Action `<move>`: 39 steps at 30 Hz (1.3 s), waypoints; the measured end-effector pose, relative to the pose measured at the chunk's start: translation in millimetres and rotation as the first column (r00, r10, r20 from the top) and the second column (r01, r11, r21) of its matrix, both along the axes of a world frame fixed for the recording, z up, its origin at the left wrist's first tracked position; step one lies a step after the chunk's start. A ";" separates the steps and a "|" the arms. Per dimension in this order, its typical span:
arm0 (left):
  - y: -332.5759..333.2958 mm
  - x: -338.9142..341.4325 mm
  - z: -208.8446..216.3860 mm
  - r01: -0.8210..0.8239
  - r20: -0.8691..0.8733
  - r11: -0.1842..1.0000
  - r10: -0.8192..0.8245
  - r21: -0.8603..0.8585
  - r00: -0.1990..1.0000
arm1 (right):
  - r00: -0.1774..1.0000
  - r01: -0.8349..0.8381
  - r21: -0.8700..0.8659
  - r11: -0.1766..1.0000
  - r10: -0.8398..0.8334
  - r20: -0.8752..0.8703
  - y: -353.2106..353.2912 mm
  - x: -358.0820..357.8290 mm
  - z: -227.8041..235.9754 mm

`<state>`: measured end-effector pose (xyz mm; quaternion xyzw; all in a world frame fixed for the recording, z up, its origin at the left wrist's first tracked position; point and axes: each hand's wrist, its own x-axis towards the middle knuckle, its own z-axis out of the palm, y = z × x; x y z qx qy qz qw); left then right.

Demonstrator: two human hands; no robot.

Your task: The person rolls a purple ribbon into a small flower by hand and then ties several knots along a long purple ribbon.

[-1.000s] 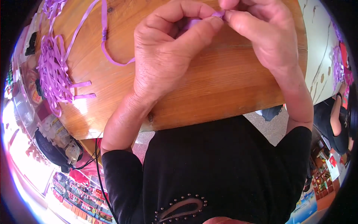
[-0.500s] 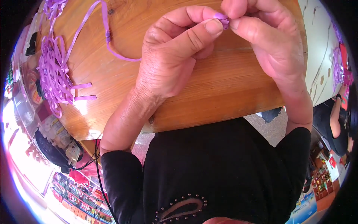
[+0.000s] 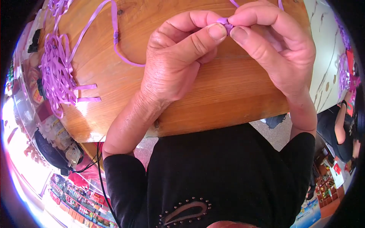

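Note:
Between the fingertips of both hands is a small folded knot of purple ribbon [image 3: 226, 25]. My left hand [image 3: 182, 51] pinches it between thumb and forefinger. From the other side, the thumb and forefinger of my right hand [image 3: 279, 47] press on the same knot. A length of the purple ribbon [image 3: 115, 22] runs left from behind my left hand, with a small knot [image 3: 116, 37] along it. Bits of ribbon also show above my right hand. How the fold is tied inside the pinch is hidden by the fingertips.
A heap of purple ribbon [image 3: 57, 72] lies on the left of the wooden table [image 3: 228, 91]. A white marbled surface [image 3: 323, 57] adjoins the table on the right. Beyond it sits another person [image 3: 336, 129] in dark clothes. Black cables [image 3: 99, 163] hang at the lower left.
My right hand has shifted slightly down and right, its fingers less bunched, and ribbon now shows above it. My left hand keeps its pinch. The loose ribbon on the left has moved slightly right.

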<state>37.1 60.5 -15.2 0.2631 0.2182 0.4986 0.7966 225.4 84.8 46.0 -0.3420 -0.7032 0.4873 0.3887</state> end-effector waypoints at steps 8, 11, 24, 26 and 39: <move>-1.9 8.5 3.2 -0.053 -0.040 0.999 0.053 0.007 0.998 | 0.981 0.008 0.236 0.972 -0.054 0.188 1.2 0.3 4.4; -3.6 14.8 11.3 -0.137 -0.115 0.989 0.131 -0.046 0.985 | 0.976 0.012 0.284 0.959 -0.073 0.205 1.1 -0.2 5.4; -7.3 20.1 19.3 -0.181 -0.366 0.983 0.182 0.038 0.912 | 0.996 0.078 -0.092 0.993 -0.075 0.039 2.7 6.4 -7.9; -8.4 18.4 20.5 -0.174 -0.396 0.983 0.182 0.056 0.900 | 0.994 0.090 -0.140 0.986 -0.079 0.080 2.4 7.3 -7.7; -9.6 18.0 20.1 -0.225 -0.380 0.973 0.230 0.059 0.896 | 0.957 -0.062 0.345 0.936 -0.042 0.286 10.7 7.4 6.1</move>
